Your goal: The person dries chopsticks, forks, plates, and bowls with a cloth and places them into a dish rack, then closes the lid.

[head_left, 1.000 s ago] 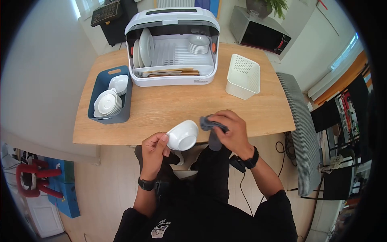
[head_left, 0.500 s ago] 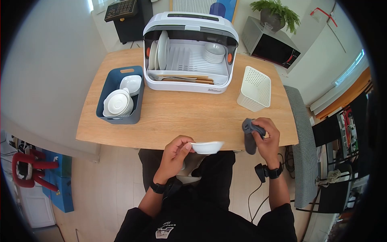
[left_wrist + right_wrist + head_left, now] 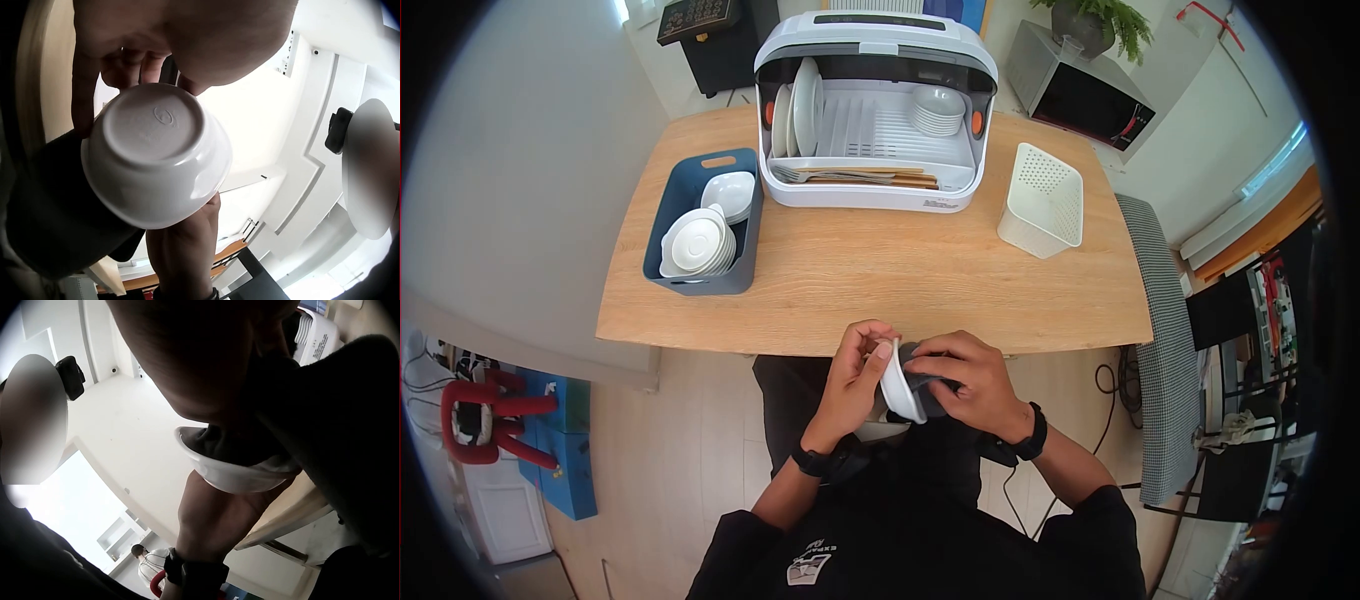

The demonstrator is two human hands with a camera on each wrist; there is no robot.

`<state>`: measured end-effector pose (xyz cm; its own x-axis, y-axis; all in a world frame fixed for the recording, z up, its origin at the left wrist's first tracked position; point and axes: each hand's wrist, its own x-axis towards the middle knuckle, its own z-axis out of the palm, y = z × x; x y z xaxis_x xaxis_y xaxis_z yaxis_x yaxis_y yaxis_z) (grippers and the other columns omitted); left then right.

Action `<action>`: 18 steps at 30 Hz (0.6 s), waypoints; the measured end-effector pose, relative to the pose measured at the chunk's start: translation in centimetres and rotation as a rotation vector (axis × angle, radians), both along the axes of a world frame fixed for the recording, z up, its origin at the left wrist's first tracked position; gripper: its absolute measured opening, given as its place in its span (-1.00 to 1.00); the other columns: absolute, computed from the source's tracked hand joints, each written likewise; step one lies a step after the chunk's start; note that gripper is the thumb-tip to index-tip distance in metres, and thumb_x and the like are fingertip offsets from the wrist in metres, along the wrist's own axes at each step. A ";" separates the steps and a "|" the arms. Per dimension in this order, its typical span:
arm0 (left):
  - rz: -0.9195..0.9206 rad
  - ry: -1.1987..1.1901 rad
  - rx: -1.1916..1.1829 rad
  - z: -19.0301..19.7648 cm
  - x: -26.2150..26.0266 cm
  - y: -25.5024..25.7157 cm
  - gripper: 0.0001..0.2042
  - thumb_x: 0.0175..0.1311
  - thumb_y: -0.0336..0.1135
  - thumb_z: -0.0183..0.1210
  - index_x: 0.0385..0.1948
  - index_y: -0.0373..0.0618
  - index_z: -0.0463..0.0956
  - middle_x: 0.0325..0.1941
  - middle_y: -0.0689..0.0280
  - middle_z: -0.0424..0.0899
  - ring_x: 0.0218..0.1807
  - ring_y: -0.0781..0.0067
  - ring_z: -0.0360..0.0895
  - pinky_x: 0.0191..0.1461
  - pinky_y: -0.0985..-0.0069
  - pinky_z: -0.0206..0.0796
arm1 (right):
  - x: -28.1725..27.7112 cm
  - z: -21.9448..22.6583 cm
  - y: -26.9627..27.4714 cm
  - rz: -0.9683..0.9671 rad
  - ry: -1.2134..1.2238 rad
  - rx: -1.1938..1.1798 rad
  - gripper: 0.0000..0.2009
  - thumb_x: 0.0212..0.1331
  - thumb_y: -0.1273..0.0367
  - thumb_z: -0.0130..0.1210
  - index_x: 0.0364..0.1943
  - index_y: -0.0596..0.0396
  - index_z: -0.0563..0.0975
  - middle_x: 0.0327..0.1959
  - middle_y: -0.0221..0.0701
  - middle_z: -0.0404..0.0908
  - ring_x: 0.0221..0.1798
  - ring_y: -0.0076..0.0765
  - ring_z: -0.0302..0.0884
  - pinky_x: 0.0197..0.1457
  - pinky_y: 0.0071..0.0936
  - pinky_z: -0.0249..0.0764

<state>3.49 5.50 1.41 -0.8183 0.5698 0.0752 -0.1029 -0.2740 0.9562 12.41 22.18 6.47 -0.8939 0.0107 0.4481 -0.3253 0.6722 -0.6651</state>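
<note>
In the head view a white bowl (image 3: pixel 900 388) is tipped on its side just off the table's front edge. My left hand (image 3: pixel 852 385) pinches it by the rim, thumb on the near side. The left wrist view shows the bowl's base (image 3: pixel 153 122) with a small embossed mark. A dark grey cloth (image 3: pixel 234 447) is bunched inside the bowl, and a length of it hangs down outside. My right hand (image 3: pixel 975 382) grips this cloth and presses it into the bowl; its fingertips are partly hidden by the cloth.
A blue bin (image 3: pixel 750 250) with stacked white dishes (image 3: pixel 698 245) stands at the table's left. Behind, an open-fronted dish cabinet (image 3: pixel 870 198) holds plates (image 3: pixel 805 108), small bowls (image 3: pixel 938 110) and cutlery (image 3: pixel 860 177). A white perforated basket (image 3: pixel 1042 238) is at the right.
My right hand swung out to the right with the cloth, then came back and put it into the bowl. My left hand turned the bowl so its opening faces the right hand.
</note>
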 end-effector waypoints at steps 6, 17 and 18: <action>-0.125 -0.098 -0.082 -0.9 -0.3 -0.2 -0.70 0.60 -0.20 -0.05 0.01 -0.27 0.51 -0.08 0.34 0.64 -0.08 0.65 0.50 0.07 0.62 0.34 | 0.2 -0.6 -0.2 -0.063 0.038 0.015 -0.60 -0.22 0.63 0.32 -0.18 -0.02 0.73 -0.13 -0.37 0.69 -0.15 -0.23 0.66 -0.11 -0.38 0.61; -0.311 -0.074 0.029 2.1 0.1 -0.9 -0.37 0.33 -0.35 0.29 0.42 -0.24 0.25 0.30 0.24 0.48 0.25 0.50 0.42 0.32 0.48 0.27 | 0.2 -0.4 0.4 -0.195 0.065 0.107 -0.61 -0.22 0.63 0.29 -0.19 -0.01 0.73 -0.18 -0.40 0.68 -0.20 -0.26 0.65 -0.17 -0.40 0.61; -0.304 -0.104 0.060 2.1 0.1 -1.0 -0.33 0.28 -0.39 0.33 0.43 -0.25 0.24 0.32 0.22 0.46 0.27 0.48 0.40 0.34 0.45 0.26 | 0.2 -0.4 0.3 -0.194 0.061 0.104 -0.61 -0.22 0.63 0.29 -0.19 -0.01 0.73 -0.18 -0.40 0.68 -0.20 -0.26 0.65 -0.17 -0.40 0.61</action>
<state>3.61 4.53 3.52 -0.6163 0.7864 0.0410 -0.2850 -0.2712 0.9194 12.64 22.49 6.11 -0.8507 0.1305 0.5093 -0.2210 0.7902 -0.5716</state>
